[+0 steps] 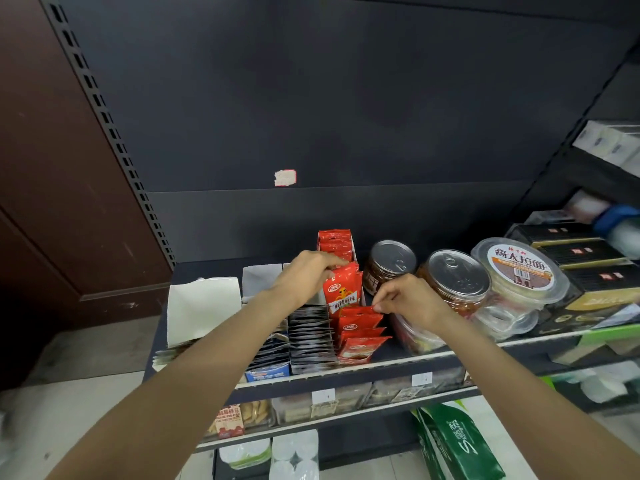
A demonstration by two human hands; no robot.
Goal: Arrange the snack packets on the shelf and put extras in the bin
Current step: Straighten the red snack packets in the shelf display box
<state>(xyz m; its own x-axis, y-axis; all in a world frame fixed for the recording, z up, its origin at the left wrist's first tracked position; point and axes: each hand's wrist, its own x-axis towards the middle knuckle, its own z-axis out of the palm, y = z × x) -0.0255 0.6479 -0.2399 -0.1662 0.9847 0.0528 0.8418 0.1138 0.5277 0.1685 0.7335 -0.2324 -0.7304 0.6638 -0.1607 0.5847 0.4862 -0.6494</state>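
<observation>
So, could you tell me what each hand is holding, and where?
Left hand grips the upright red packet by its top; right hand pinches a lying red packet's top edge.

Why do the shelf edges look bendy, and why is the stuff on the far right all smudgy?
Head view: the wide lens bows straight lines, so the shelf edge and the slotted post slant and curve. Head view: the blue thing at the right edge is blurred, while the red packets between the left hand and right hand look sharp. Head view: the can lids show glare.
</observation>
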